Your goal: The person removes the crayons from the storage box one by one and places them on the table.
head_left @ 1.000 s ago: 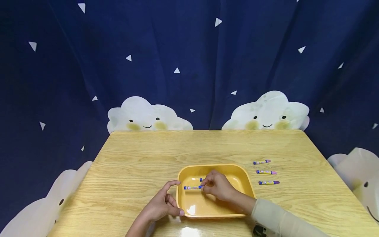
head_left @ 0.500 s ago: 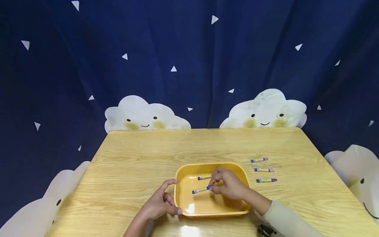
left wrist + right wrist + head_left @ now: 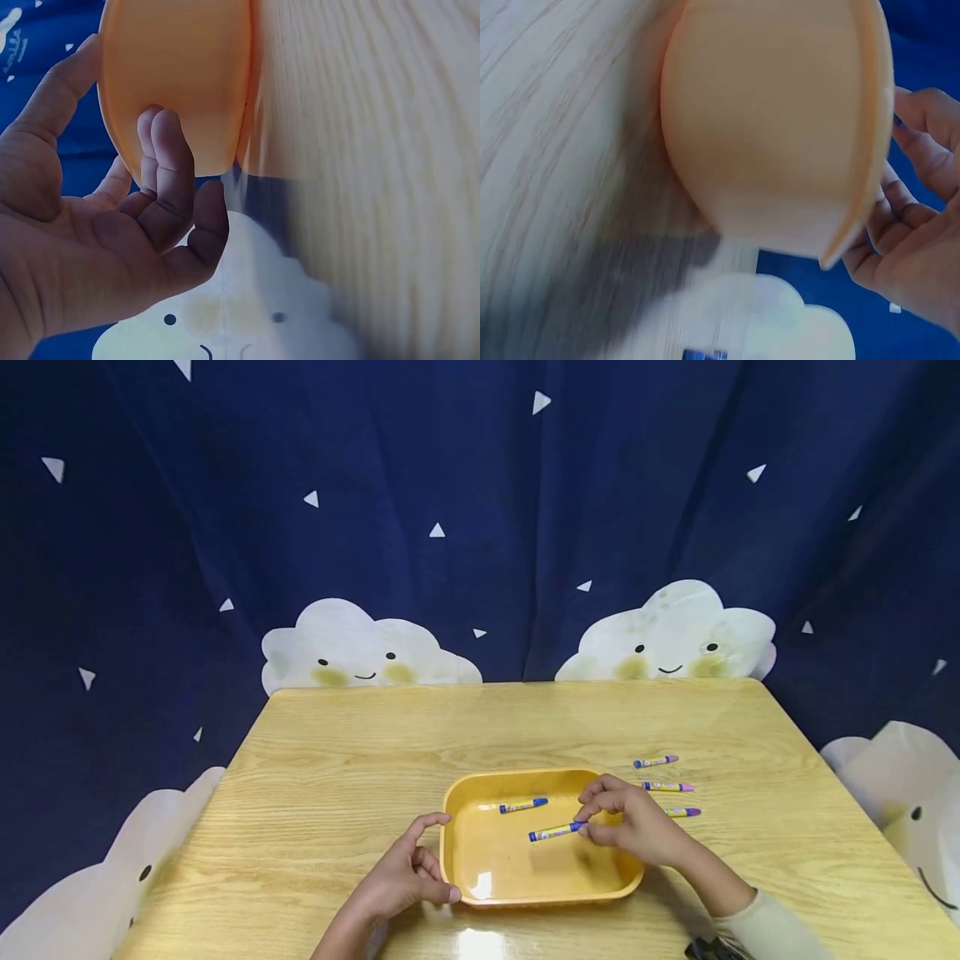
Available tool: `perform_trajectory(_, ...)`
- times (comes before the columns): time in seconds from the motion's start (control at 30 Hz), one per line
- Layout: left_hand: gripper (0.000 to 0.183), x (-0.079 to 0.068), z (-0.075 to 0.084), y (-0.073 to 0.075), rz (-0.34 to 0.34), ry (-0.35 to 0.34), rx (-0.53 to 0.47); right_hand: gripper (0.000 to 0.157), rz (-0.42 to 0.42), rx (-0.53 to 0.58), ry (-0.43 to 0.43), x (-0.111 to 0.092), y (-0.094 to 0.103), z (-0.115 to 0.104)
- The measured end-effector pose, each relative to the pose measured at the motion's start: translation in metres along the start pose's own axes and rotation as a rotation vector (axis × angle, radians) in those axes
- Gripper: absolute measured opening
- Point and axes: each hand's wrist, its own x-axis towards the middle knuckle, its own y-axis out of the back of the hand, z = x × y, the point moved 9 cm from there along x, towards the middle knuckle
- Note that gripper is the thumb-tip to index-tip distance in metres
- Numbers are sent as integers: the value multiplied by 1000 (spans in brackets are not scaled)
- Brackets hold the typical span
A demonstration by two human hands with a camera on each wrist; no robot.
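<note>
A yellow tray (image 3: 547, 902) stands on the table in the head view. My left hand (image 3: 405, 877) grips its left end, thumb at the near corner and index finger on the rim; the left wrist view shows the other fingers bent by the tray's outer wall (image 3: 180, 60). Between thumb and fingertips, my right hand (image 3: 637, 827) pinches a blue crayon (image 3: 551, 833) by its tip, over the tray's right half. A second blue crayon (image 3: 522, 806) lies inside, toward the back. In the right wrist view the wall (image 3: 772, 112) hides the held crayon.
To the tray's right, a light purple crayon (image 3: 656, 762), a pink one (image 3: 669, 787) and a dark purple one (image 3: 684, 812) lie on the wooden table (image 3: 360, 735). My right hand partly covers the last. A dark blue curtain (image 3: 480, 485) hangs behind.
My right hand has moved right across the tray, carrying the pinched blue crayon. The other blue crayon has come into full view. My left hand stays at the tray's left end.
</note>
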Motion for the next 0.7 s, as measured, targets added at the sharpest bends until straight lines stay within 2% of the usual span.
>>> perform_trajectory(0.23,93,-2,0,-2,-10,-12,3,21,92,17,25,-22,29,6)
perform_trajectory(0.37,91,-2,-3,-3,-23,-15,21,23,122,21,11,-37,45,12)
perform_trajectory(0.7,90,1,0,-2,-17,-26,21,25,139,20,-51,-62,76,31)
